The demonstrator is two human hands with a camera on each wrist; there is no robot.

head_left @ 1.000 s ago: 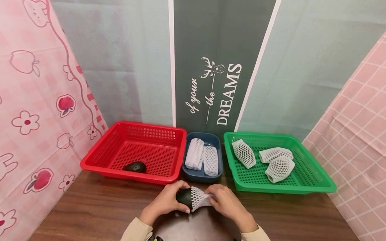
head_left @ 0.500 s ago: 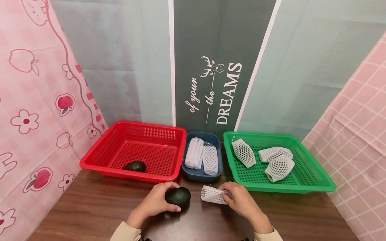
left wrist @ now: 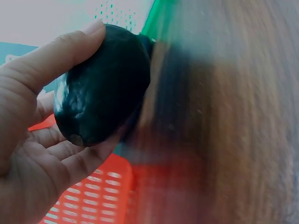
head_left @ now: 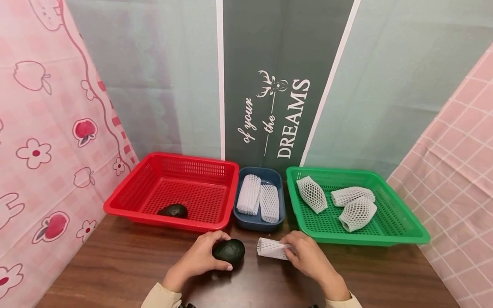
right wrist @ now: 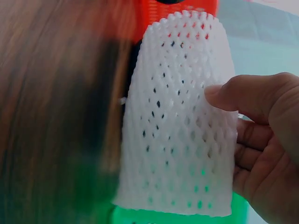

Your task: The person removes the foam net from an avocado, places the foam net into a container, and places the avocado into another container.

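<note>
Operator: How do my hands stand?

Inspector: Your left hand [head_left: 201, 255] grips the avocado [head_left: 232, 251] on the side away from the net. Your right hand [head_left: 311, 259] pinches the white foam net [head_left: 271, 249], its end facing the avocado across a small gap, nearer you than the blue bin [head_left: 256, 223].

Operator: What differs?

Inspector: Against one second ago, the avocado is out of the net and the two are apart. Against half a second ago, both grips read unchanged. Whether the avocado touches the table [head_left: 256, 284], I cannot tell.
</note>
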